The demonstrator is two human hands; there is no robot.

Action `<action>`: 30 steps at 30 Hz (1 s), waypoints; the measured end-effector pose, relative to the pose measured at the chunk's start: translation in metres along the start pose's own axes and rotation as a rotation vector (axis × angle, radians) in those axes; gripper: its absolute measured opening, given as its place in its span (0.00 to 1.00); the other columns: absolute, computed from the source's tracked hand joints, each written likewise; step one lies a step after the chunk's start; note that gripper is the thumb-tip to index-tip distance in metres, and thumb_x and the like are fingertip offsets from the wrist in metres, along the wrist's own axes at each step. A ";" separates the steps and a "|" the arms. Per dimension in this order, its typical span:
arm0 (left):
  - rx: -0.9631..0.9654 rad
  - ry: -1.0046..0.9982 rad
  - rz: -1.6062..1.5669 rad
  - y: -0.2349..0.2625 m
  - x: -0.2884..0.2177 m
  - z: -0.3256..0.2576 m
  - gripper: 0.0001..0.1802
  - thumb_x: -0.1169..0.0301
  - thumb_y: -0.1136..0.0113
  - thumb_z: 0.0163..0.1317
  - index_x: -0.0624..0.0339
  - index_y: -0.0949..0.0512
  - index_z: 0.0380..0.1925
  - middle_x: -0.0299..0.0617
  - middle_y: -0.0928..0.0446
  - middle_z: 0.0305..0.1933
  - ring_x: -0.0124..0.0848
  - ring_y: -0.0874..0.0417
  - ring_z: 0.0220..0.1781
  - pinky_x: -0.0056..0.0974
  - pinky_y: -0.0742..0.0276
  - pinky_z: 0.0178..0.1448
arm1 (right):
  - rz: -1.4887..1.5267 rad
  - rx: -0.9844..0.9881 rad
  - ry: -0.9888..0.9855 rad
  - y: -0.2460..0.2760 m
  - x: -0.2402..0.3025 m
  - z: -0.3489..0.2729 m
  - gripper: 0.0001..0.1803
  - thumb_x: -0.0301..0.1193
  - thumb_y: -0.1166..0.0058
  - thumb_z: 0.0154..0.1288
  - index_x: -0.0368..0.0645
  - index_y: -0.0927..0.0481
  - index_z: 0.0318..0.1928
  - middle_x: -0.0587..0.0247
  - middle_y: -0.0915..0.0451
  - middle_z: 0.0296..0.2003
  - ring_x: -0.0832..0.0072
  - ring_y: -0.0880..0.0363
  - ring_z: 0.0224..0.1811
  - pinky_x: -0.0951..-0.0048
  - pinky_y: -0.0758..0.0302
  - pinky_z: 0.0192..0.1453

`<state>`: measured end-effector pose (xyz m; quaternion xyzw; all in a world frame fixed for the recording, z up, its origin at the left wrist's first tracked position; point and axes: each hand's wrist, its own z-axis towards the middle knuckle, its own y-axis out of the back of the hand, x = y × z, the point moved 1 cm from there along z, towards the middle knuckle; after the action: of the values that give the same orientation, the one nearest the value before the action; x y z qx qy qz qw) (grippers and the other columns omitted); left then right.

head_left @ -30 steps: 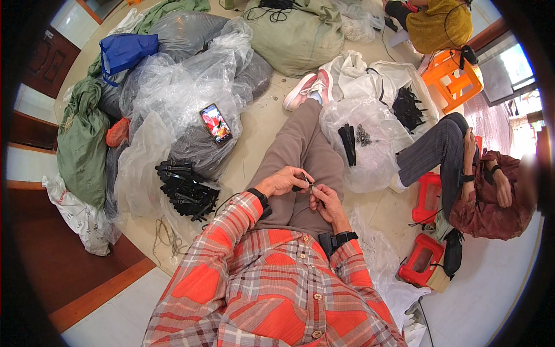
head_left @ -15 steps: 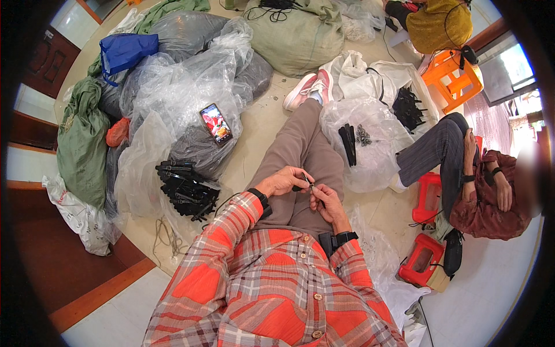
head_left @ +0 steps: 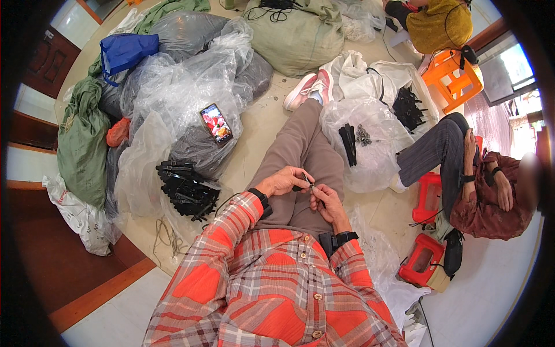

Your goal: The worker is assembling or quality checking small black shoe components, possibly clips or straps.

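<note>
Pinching, left hand: the bare left hand [head_left: 281, 181] has thumb and fingertips closed on a small dark piece [head_left: 299, 188].
Pinching, right hand: the bare right hand [head_left: 328, 202], fingers curled, nips the same piece at its right end; finer detail is too small to tell.
Piece's place: between both hands, above the brown-trousered lap [head_left: 300, 211].
Clear crinkled plastic bag [head_left: 373, 170]: flat black strips [head_left: 347, 144] lie toward its left edge, a cluster of small metallic bits [head_left: 363, 135] just right of them.
White cloth sack [head_left: 425, 84]: a bundle of thin black pieces [head_left: 409, 109] rests near its right edge.
Grey plastic-wrapped heap [head_left: 196, 147]: a lit rectangular phone [head_left: 216, 124] lies by its right edge, a pile of black buckled straps [head_left: 185, 188] at its lower edge.
</note>
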<state>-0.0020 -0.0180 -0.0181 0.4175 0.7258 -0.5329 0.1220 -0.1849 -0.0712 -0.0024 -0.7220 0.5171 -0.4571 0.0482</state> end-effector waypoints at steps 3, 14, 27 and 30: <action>-0.007 0.005 0.006 0.000 0.000 0.000 0.10 0.80 0.43 0.53 0.66 0.24 0.37 0.41 0.24 0.31 0.29 0.24 0.32 0.31 0.28 0.39 | -0.007 -0.009 -0.003 0.000 0.000 0.000 0.06 0.31 0.48 0.62 0.43 0.27 0.32 0.67 0.25 0.21 0.79 0.28 0.18 0.79 0.32 0.21; -0.011 0.001 0.012 0.000 0.000 -0.001 0.10 0.81 0.43 0.53 0.66 0.24 0.38 0.42 0.24 0.32 0.29 0.24 0.33 0.32 0.28 0.40 | 0.006 -0.005 -0.007 -0.002 0.001 -0.001 0.06 0.31 0.48 0.62 0.43 0.27 0.32 0.67 0.25 0.21 0.79 0.28 0.18 0.79 0.32 0.21; 0.011 -0.018 0.002 0.001 0.002 0.000 0.11 0.81 0.42 0.52 0.67 0.24 0.38 0.41 0.24 0.31 0.30 0.24 0.32 0.32 0.28 0.39 | -0.017 0.003 0.026 -0.002 0.002 -0.001 0.06 0.30 0.48 0.62 0.42 0.27 0.32 0.67 0.25 0.21 0.79 0.27 0.19 0.80 0.32 0.22; 0.029 -0.019 0.028 -0.002 -0.001 -0.002 0.11 0.81 0.42 0.53 0.67 0.24 0.38 0.41 0.24 0.32 0.29 0.24 0.32 0.32 0.27 0.39 | -0.018 -0.025 -0.016 0.002 -0.001 0.000 0.06 0.30 0.48 0.62 0.42 0.27 0.32 0.67 0.25 0.22 0.79 0.27 0.20 0.80 0.32 0.23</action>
<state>-0.0024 -0.0171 -0.0154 0.4244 0.7108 -0.5456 0.1301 -0.1864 -0.0714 -0.0044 -0.7308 0.5158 -0.4453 0.0392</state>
